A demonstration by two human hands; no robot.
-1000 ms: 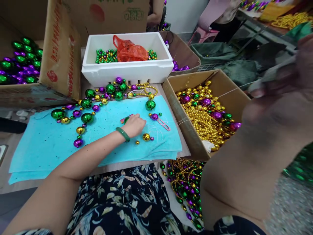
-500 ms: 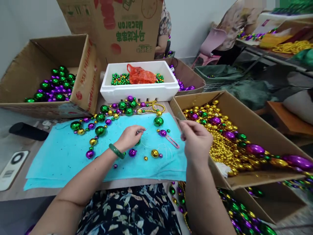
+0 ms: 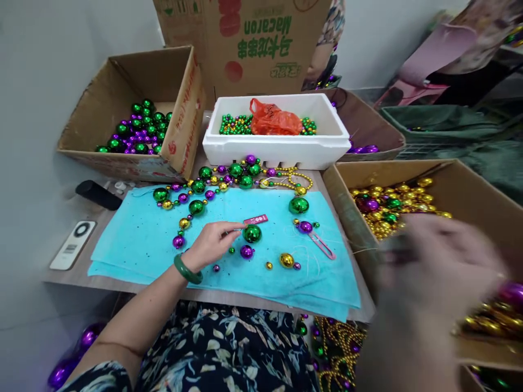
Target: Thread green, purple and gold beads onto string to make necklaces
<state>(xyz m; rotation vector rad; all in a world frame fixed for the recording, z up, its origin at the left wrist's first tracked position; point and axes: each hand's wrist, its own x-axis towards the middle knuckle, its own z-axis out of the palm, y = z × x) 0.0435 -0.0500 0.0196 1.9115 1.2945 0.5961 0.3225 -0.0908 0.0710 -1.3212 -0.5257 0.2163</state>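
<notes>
My left hand (image 3: 216,239), with a green bangle (image 3: 188,270) at the wrist, is over the blue towel (image 3: 134,234). Its thumb and index finger close at the left end of a small dark-pink tag (image 3: 256,219). Just below the tag lies a big green bead (image 3: 252,233), with a purple bead (image 3: 247,251) beside it. My right hand (image 3: 445,267) is smeared by motion at the near side of the gold-bead box; its fingers cannot be made out. A thin thread (image 3: 365,250) runs towards it. A pink looped tool (image 3: 322,245) rests by another purple bead (image 3: 305,227).
A strand of mixed beads (image 3: 197,207) curves across the back of the towel. Behind stands a white foam box (image 3: 278,148) with small beads and a red bag (image 3: 275,120). Cardboard boxes flank it, left (image 3: 180,130) and right (image 3: 469,185). A person's arm (image 3: 321,60) shows behind.
The view has swung right. My right hand has moved right, away from the towel to the bead box. The tag and green bead by my left hand now show clearly.
</notes>
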